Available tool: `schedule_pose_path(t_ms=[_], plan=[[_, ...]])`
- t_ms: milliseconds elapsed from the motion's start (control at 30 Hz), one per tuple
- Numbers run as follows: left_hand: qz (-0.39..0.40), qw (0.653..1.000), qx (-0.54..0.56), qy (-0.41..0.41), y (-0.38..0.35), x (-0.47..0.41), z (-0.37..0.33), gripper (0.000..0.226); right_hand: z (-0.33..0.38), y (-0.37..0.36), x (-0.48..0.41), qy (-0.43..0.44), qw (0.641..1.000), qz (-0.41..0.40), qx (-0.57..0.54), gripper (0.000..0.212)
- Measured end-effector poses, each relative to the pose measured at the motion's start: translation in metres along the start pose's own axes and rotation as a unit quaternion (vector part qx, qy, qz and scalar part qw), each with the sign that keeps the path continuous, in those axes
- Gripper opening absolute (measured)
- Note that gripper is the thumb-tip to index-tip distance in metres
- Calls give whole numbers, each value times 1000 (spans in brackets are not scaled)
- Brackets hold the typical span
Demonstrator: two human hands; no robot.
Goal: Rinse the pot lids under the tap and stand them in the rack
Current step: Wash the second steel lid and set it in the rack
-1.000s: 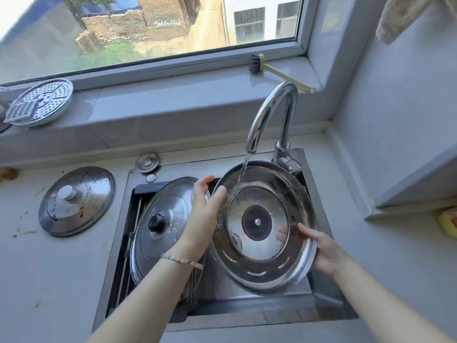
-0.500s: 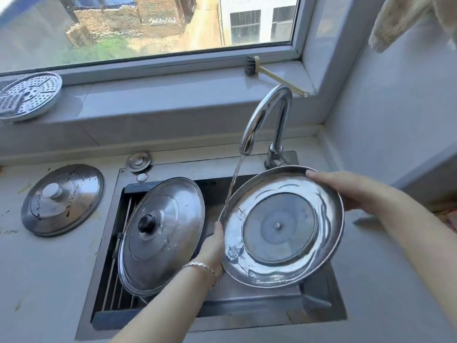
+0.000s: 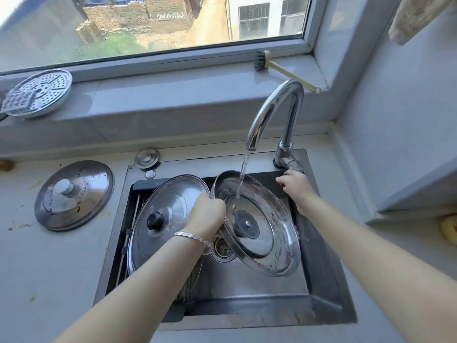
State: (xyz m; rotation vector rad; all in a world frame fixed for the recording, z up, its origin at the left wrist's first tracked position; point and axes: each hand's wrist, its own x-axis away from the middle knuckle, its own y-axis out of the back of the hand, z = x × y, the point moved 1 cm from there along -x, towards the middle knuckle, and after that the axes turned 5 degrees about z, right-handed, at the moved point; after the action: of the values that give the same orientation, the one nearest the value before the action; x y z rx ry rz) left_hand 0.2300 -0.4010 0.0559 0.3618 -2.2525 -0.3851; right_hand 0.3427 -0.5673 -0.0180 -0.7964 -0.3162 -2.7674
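Note:
My left hand (image 3: 207,215) grips the left rim of a steel pot lid (image 3: 262,229), held tilted over the sink with its underside toward me. Water from the tap (image 3: 273,112) runs onto that lid. My right hand (image 3: 295,185) is off the lid, fingers at the tap's handle (image 3: 290,164) near its base. A second lid with a black knob (image 3: 163,219) leans in the rack (image 3: 128,233) on the sink's left side. A third lid with a pale knob (image 3: 74,194), streaked with dirt, lies flat on the counter at the left.
The steel sink (image 3: 247,285) has a drain strainer (image 3: 222,248) below the held lid. A small round cap (image 3: 147,157) lies behind the sink. A perforated steamer plate (image 3: 39,92) and a brush (image 3: 284,70) rest on the window sill. A yellow object (image 3: 448,226) sits at the right edge.
My right hand let go of the lid's rim and moved back to the tap handle. My left hand now holds the lid alone, tilted more steeply under the stream.

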Motion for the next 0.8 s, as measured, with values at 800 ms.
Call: schedule_pose_path(t_ms=[800], plan=[[119,991,28,-64,-16,49,0,10,0,18,129,112,989,31,93,9]])
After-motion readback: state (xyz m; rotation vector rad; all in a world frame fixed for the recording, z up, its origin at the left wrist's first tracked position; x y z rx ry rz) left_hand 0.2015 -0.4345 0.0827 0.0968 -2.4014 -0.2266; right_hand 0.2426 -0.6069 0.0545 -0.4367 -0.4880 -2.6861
